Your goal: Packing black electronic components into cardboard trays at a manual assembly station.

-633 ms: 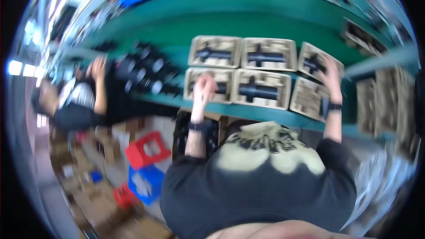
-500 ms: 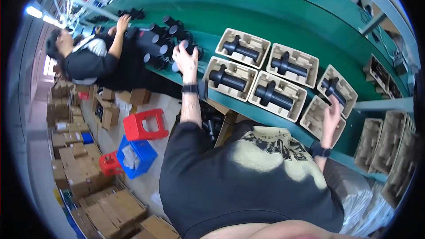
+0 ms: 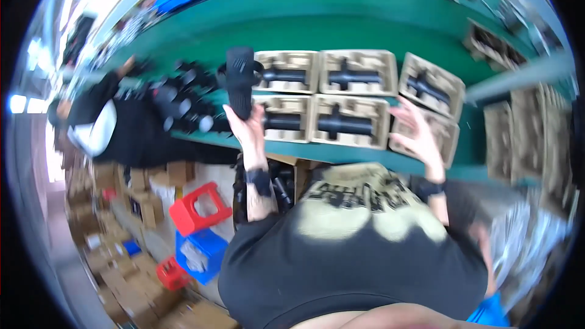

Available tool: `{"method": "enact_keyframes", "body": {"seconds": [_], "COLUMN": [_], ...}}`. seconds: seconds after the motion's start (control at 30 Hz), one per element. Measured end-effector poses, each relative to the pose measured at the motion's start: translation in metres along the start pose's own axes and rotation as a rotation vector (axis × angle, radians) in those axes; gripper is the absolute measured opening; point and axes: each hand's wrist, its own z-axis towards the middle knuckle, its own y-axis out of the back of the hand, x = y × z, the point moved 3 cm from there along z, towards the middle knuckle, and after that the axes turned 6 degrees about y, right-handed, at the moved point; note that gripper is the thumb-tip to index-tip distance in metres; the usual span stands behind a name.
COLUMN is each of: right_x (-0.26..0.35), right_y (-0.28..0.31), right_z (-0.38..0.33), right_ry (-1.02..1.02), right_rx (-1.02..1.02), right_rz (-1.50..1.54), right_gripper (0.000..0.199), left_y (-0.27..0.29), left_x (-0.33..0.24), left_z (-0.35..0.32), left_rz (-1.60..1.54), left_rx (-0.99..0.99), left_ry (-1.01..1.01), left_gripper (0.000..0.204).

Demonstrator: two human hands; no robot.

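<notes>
My left hand (image 3: 247,129) holds a black cylindrical device (image 3: 240,79) upright by its lower end. The device has a textured barrel and a wider collar around its middle; its exact kind is unclear. My right hand (image 3: 415,131) is over the front right moulded pulp tray (image 3: 450,140), fingers spread and holding nothing. No device shows in that tray. Behind it, a slanted tray (image 3: 454,79) holds a similar black device (image 3: 429,89). Between my hands, several beige trays (image 3: 358,56) stand in two rows, each with a black device (image 3: 344,125) lying in it.
More black devices (image 3: 189,97) stand on the green bench (image 3: 292,24) at left, near a co-worker (image 3: 97,128). Stacked pulp trays (image 3: 527,134) are at right. Red stools (image 3: 201,207), a blue bin (image 3: 210,253) and cardboard boxes (image 3: 131,280) cover the floor at left.
My left hand has taken a black device from the group at left and raised it beside the trays. My right hand stays by the front right tray. The whole view has turned leftward.
</notes>
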Motion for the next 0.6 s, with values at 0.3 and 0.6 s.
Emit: {"method": "enact_keyframes", "body": {"seconds": [0.3,0.6], "right_x": [-0.062,-0.049], "right_y": [-0.005,0.064], "right_z": [-0.01,-0.065], "right_ry": [-0.159,0.005], "right_rx": [-0.226,-0.285], "right_rz": [-0.095,-1.3], "right_gripper": [0.058,0.051], "left_y": [-0.061,0.0], "left_x": [0.165,0.139], "left_z": [-0.108,-0.045], "left_rz": [1.273,1.449], "left_rx": [1.067,0.631], "left_ry": [0.593,0.239], "left_gripper": [0.038,0.032]}}
